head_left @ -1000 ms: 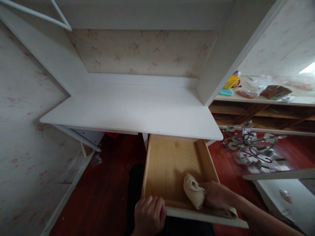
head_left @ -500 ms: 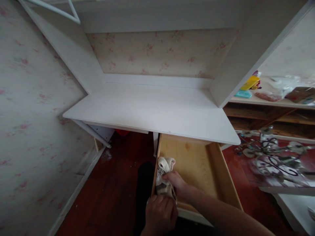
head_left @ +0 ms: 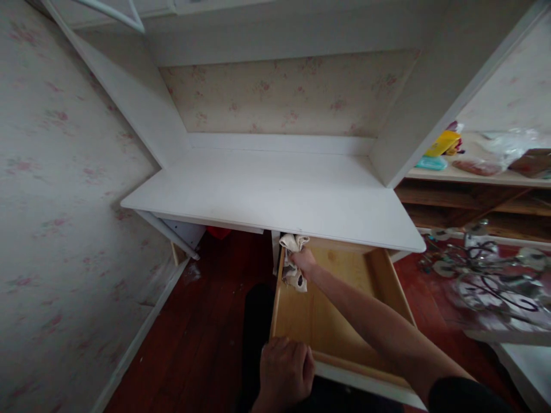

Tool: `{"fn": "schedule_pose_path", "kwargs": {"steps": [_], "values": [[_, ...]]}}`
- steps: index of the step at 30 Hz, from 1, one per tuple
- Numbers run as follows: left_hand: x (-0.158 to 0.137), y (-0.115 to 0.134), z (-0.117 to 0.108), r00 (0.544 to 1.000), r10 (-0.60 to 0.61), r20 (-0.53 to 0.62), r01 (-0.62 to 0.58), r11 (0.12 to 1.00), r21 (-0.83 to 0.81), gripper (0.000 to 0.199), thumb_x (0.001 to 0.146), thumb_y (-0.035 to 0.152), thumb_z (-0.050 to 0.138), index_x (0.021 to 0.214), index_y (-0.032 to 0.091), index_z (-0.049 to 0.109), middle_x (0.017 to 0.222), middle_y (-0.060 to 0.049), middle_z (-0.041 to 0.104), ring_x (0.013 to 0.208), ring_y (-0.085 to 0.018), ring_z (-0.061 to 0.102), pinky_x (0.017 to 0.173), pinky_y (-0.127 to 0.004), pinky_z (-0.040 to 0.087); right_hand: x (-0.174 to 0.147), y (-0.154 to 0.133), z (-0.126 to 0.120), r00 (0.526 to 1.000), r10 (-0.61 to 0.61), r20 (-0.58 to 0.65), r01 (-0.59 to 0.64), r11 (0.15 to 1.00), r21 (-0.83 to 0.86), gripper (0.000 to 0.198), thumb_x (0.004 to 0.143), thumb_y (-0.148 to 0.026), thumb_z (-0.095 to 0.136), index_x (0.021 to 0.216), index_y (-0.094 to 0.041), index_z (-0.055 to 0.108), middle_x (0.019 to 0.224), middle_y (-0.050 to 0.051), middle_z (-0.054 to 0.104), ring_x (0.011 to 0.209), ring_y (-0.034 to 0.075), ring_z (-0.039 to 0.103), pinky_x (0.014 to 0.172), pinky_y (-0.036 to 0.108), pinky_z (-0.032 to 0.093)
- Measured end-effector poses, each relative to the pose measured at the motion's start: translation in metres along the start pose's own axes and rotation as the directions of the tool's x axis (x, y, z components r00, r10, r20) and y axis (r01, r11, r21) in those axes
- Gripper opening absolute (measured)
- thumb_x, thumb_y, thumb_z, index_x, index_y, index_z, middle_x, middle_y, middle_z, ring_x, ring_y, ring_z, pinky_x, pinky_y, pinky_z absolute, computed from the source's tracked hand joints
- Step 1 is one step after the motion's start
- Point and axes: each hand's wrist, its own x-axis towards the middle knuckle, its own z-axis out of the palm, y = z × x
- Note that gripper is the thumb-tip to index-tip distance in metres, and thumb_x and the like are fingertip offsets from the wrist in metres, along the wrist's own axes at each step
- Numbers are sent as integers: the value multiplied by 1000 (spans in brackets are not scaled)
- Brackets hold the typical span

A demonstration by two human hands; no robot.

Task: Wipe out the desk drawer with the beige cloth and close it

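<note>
A wooden drawer is pulled out from under the white desk. My right hand is closed on a crumpled cream cloth with dark marks. The cloth lies against the drawer's left inner side, near its back end by the desk edge. At the drawer's front left corner, my left hand has its fingers wrapped over the front rim.
A white table leg stands at the left, near the flowered wall. To the right are a wooden shelf with bags and a yellow item, and a metal chandelier. The floor is dark red.
My right hand has moved the cloth away from me along the drawer's left side, from near the front to the back. My left hand stays at the front corner.
</note>
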Motion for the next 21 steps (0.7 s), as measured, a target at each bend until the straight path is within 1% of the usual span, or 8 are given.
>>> {"fn": "schedule_pose_path", "kwargs": {"steps": [5, 7, 8, 10, 11, 12, 15, 21], "values": [[-1, 0, 2, 1000, 14, -20, -14, 1000, 7, 17, 80, 17, 59, 71, 23, 47, 59, 2, 53, 58, -16, 51, 58, -35, 30, -48, 16, -31, 983, -180, 37, 183, 935, -303, 33, 75, -16, 65, 108, -20, 64, 102, 7, 71, 104, 26, 63, 87, 32, 47], [0, 0, 2, 1000, 23, -20, -23, 1000, 8, 17, 80, 18, 59, 70, 23, 46, 59, 2, 53, 58, -16, 51, 58, -35, 30, -62, 21, -43, 913, -374, 163, 407, 806, -429, 39, 77, -10, 60, 114, -20, 63, 120, 9, 67, 118, 26, 57, 99, 36, 42], [0, 0, 2, 999, 27, -19, -26, 1000, 7, 17, 80, 18, 58, 70, 23, 47, 58, 2, 52, 58, -16, 51, 58, -35, 30, -66, 24, -47, 824, -501, 266, 563, 668, -486, 42, 78, -8, 57, 118, -20, 62, 128, 10, 63, 124, 25, 53, 104, 38, 38], [1, 0, 1, 999, 30, -20, -30, 1000, 8, 16, 80, 18, 57, 69, 23, 47, 58, 1, 52, 57, -17, 50, 58, -35, 31, -64, 27, -50, 564, -669, 484, 794, 280, -540, 40, 85, -5, 51, 121, -19, 61, 137, 11, 57, 131, 24, 47, 111, 41, 33], [2, 0, 1, 999, 32, -23, -32, 999, 7, 16, 80, 18, 57, 69, 23, 47, 58, 1, 52, 57, -17, 50, 58, -35, 31, -59, 27, -50, 459, -689, 561, 831, 110, -545, 35, 88, -6, 49, 119, -18, 62, 138, 11, 57, 132, 24, 46, 112, 42, 32], [3, 0, 0, 999, 34, -26, -34, 999, 6, 16, 81, 18, 56, 69, 23, 47, 58, 1, 52, 57, -17, 50, 58, -35, 31, -52, 27, -49, 405, -684, 606, 833, 3, -553, 30, 92, -8, 48, 115, -18, 63, 137, 11, 58, 131, 23, 48, 112, 43, 33], [5, 0, 0, 999, 32, -23, -32, 999, 3, 17, 82, 16, 55, 69, 23, 47, 58, 1, 52, 57, -17, 50, 58, -35, 30, -27, 23, -46, 403, -609, 683, 779, -163, -605, 25, 98, -15, 43, 110, -17, 65, 140, 10, 55, 129, 22, 50, 110, 41, 36], [5, 1, -1, 1000, 19, -8, -19, 1000, -4, 18, 83, 14, 53, 68, 23, 48, 59, 1, 53, 58, -16, 50, 59, -35, 31, 6, 20, -78, 550, -455, 700, 674, -252, -694, 28, 99, -16, 41, 114, -19, 65, 144, 8, 51, 134, 20, 44, 113, 39, 30]]}}
